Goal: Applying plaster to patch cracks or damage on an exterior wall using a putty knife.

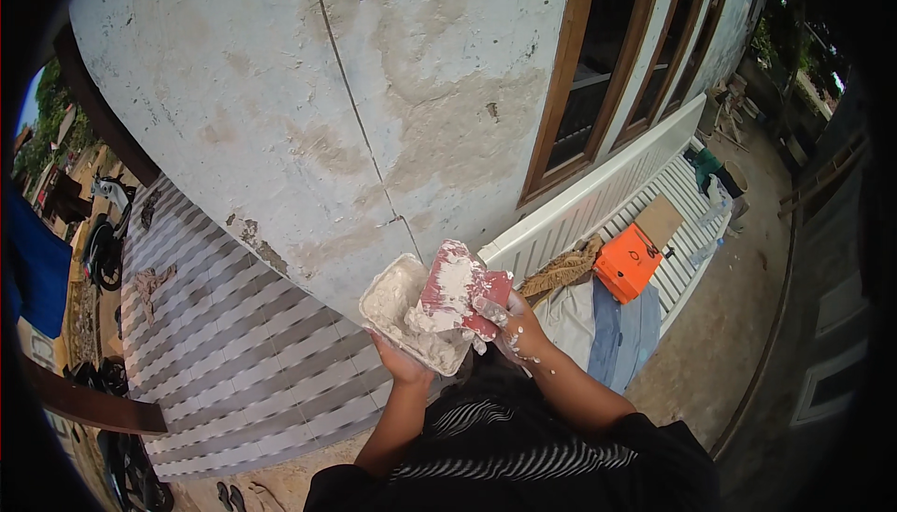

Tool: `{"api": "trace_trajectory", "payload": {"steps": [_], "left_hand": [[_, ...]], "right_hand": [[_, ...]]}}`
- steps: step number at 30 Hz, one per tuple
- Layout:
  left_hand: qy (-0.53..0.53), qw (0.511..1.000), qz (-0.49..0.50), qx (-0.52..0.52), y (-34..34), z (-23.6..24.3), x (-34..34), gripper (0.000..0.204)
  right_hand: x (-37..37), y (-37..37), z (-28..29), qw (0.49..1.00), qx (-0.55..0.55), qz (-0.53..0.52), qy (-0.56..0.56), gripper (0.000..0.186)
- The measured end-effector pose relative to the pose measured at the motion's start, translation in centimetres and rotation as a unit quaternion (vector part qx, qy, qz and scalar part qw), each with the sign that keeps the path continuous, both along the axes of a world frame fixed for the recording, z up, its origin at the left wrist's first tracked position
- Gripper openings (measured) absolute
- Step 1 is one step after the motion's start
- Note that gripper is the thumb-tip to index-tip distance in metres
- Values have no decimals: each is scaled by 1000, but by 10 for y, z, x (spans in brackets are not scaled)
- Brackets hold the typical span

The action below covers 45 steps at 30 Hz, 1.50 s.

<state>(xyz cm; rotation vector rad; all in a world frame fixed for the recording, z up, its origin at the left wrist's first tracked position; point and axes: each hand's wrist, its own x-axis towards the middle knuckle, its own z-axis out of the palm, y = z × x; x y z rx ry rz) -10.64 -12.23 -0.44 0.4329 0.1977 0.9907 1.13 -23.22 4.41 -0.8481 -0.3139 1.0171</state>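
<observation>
My left hand supports a white rectangular tub from below, its fingers mostly hidden underneath. Pale, wet-looking filler paste coats the inside of the tub. In my right hand is a red flat putty spreader, tilted over the tub's right side. White paste is smeared across the spreader's face, and blobs of it stick to my right fingers and wrist. Just beyond both hands rises a pale, patchy wall with bare beige areas and a dark vertical line down it.
Right of me stands a slatted white bench holding an orange box, cardboard, a brown cloth and blue fabric. Wood-framed windows line the wall. A tiled floor lies left, with a motorbike beyond it.
</observation>
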Motion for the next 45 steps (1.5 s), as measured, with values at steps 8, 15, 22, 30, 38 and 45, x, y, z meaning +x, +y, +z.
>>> {"api": "trace_trajectory", "payload": {"steps": [8, 15, 22, 30, 38, 45], "left_hand": [[-16, 1000, -12, -8, 17, 5, 12, 70], [-54, 998, -20, 21, 33, 9, 16, 72], [-123, 991, -45, 8, 51, 11, 22, 68], [-67, 996, -40, -44, 63, 30, 64, 64], [-9, 997, -9, -82, 75, 26, 107, 62], [-28, 996, -13, -80, 69, 23, 147, 64]], "right_hand": [[25, -3, -3, 998, -4, 49, 47, 50], [51, 12, -1, 997, 29, 45, 56, 55], [79, 38, -7, 991, 63, 55, 102, 57], [123, 62, -16, 982, 90, 84, 141, 56], [175, 69, -10, 989, 62, 63, 123, 59], [215, 79, -26, 987, 66, 84, 119, 54]]}}
